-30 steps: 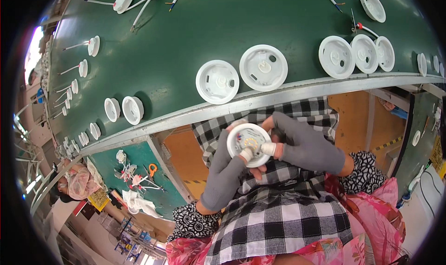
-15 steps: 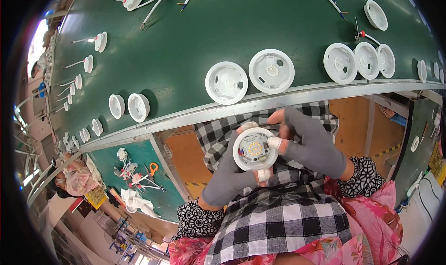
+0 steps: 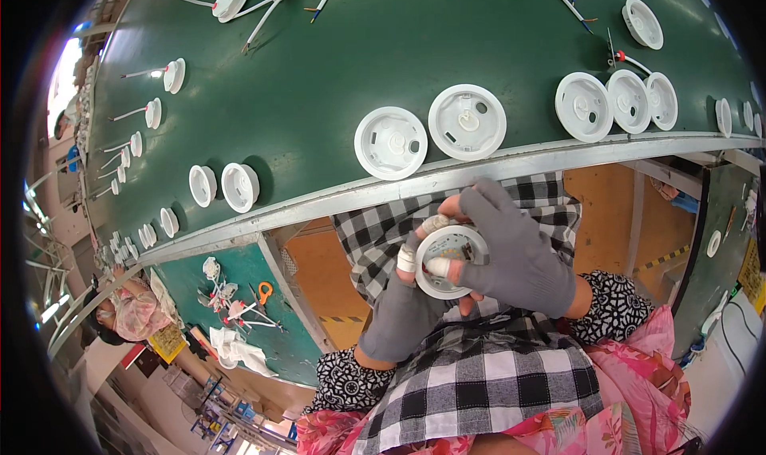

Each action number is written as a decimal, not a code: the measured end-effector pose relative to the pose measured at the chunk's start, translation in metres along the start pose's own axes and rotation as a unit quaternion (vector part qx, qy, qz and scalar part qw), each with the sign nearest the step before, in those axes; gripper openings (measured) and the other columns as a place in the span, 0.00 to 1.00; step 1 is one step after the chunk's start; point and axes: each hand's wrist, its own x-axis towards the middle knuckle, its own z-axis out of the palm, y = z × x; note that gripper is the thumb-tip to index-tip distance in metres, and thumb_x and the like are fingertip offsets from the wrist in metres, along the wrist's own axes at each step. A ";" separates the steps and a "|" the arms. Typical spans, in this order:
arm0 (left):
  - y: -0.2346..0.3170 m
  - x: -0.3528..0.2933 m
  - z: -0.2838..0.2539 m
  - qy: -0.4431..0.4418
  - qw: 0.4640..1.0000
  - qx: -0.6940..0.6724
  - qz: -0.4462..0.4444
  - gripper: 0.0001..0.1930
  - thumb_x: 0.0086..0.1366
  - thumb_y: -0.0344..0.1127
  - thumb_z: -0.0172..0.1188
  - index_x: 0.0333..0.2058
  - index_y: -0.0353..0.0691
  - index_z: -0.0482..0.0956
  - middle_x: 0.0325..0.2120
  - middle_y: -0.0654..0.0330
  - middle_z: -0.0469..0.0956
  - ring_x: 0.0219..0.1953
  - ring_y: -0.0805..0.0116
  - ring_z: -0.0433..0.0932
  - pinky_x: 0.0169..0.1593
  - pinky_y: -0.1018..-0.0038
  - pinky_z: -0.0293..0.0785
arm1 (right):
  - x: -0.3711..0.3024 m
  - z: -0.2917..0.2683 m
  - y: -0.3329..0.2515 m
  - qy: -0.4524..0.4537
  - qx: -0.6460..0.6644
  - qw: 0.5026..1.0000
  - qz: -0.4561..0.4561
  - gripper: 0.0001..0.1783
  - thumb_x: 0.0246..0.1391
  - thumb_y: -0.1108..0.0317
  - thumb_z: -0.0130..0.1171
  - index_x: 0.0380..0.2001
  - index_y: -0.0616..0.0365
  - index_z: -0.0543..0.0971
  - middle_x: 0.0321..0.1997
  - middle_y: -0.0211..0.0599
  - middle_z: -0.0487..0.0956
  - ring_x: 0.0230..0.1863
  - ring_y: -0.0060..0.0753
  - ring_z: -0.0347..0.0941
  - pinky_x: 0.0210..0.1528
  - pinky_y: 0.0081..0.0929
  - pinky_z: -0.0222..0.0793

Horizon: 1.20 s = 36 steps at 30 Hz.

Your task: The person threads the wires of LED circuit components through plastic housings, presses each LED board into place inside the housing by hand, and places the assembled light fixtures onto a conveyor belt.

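Note:
Above my lap, close to the bench edge, both hands are around a round white lamp housing [image 3: 441,293] that faces up. Inside it sits a circuit board [image 3: 452,242] with small yellow LEDs, now partly covered by my thumb. My left hand [image 3: 405,303], in a grey fingerless glove with taped fingertips, grips the housing's left side. My right hand [image 3: 519,255], gloved the same way, wraps its right side, with the taped thumb reaching into the housing. On the green bench just beyond lie two white round housings, one on the left [image 3: 390,144] and one on the right [image 3: 467,123].
The bench's metal edge [image 3: 335,189] runs between my hands and the parts. More white housings [image 3: 585,108] stand at the right, and wired ones [image 3: 174,76] at the left. A lower green side table [image 3: 275,347] carries orange-handled scissors [image 3: 265,290] and wired pieces. Another person [image 3: 136,307] sits far left.
The housing has shifted slightly right. My right hand has moved over it, its thumb now inside above the board. My left fingers have moved up along the left rim.

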 end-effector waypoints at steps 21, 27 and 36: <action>-0.003 -0.009 -0.002 -0.022 0.994 -0.076 0.071 0.33 0.69 0.60 0.50 0.63 0.45 0.59 0.49 0.51 0.73 0.39 0.56 0.79 0.39 0.69 0.76 | 0.002 0.009 -0.009 -0.074 0.341 0.896 0.274 0.13 0.56 0.68 0.60 0.43 0.63 0.76 0.37 0.39 0.78 0.32 0.23 0.80 0.24 0.19 0.83; 0.002 0.002 -0.016 0.000 0.999 -0.041 -0.017 0.33 0.67 0.52 0.57 0.64 0.41 0.59 0.53 0.51 0.71 0.45 0.57 0.79 0.42 0.67 0.79 | 0.004 0.010 0.013 -0.097 0.236 0.939 0.229 0.12 0.56 0.66 0.61 0.40 0.62 0.78 0.32 0.39 0.80 0.30 0.24 0.80 0.25 0.21 0.77; 0.008 -0.005 -0.006 0.068 0.973 0.217 0.042 0.27 0.68 0.27 0.49 0.64 0.34 0.54 0.47 0.52 0.73 0.32 0.73 0.80 0.34 0.81 0.79 | 0.003 0.007 0.014 -0.087 0.148 0.973 0.151 0.16 0.53 0.62 0.59 0.41 0.61 0.80 0.34 0.37 0.82 0.34 0.24 0.78 0.40 0.28 0.74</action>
